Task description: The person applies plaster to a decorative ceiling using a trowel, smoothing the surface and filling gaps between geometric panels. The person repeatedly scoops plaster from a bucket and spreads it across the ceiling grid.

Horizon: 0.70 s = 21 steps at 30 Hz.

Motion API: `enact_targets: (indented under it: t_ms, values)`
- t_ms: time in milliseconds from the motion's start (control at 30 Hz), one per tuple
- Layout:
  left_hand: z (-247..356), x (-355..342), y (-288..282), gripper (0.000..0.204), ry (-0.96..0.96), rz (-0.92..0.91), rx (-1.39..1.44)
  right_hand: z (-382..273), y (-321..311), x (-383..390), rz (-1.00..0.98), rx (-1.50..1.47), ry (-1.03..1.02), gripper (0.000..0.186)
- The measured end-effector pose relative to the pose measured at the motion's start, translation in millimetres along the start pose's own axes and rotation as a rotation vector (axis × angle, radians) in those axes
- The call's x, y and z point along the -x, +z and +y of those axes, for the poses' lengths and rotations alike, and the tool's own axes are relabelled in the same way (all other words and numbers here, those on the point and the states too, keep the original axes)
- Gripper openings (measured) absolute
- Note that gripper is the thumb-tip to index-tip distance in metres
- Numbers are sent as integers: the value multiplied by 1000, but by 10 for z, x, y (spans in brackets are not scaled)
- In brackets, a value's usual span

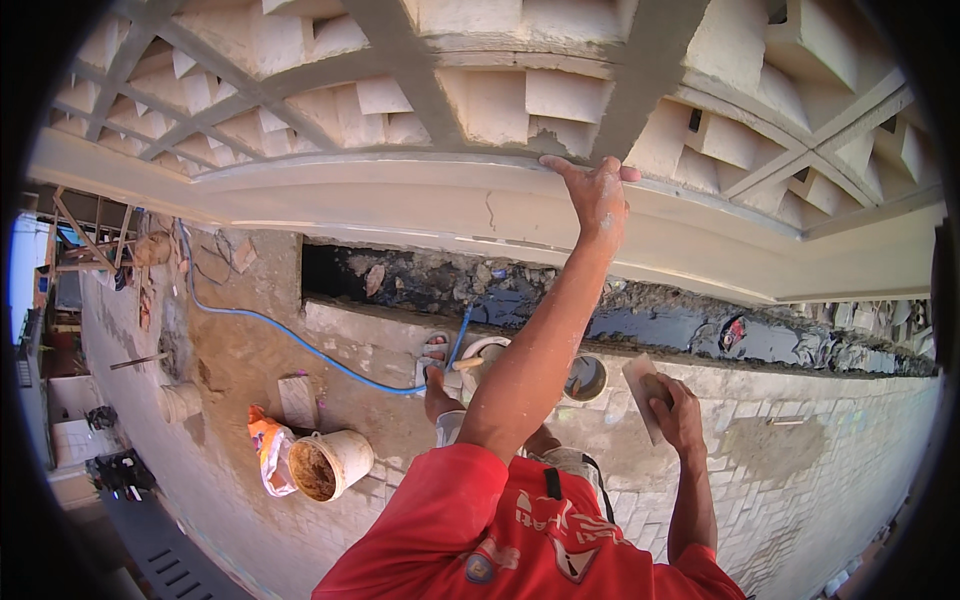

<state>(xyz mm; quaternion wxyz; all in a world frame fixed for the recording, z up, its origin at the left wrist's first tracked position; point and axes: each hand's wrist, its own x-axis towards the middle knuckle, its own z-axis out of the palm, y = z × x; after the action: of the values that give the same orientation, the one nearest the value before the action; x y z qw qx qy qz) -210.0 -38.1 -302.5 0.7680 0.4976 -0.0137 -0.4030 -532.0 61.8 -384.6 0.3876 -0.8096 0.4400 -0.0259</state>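
Observation:
My left hand (598, 192) reaches up to the pale wall ledge (400, 190) beneath the lattice blocks. One finger and the thumb spread apart along the ledge's upper edge; the other fingers are partly hidden. Spots of pale plaster mark its back. Damp grey mortar strips (645, 80) run between the blocks above it. Lower down on the right, my right hand (681, 412) is closed round the handle of a plastering trowel (641, 396), its flat blade turned nearly on edge. Behind the forearm, a bucket (585, 379) with dark grey contents stands near my feet.
An open drain (650, 325) with dark water runs along the wall's foot. A blue hose (290, 330) crosses the ground at left. A sand-filled bucket (345, 463), an orange-and-white sack (270, 450) and a block (297, 402) stand at lower left. Pavers (800, 450) cover the right.

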Motion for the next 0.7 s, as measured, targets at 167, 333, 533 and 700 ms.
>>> enact_targets:
  t_ms: [167, 333, 533, 700]
  values:
    - [-281, 161, 216, 99, -37, -124, 13, 5, -8, 17, -10, -4, 7, 47]
    - [-228, 152, 18, 96, 60, -79, -79, 7, -10, 28, 18, 3, 3, 47]
    - [82, -160, -112, 95, 40, 85, -35, 22, 11, 34, 17, -9, 8, 46]
    - [-222, 39, 126, 97, 8, -34, 33, -24, -3, 40, 6, -9, -9, 46]
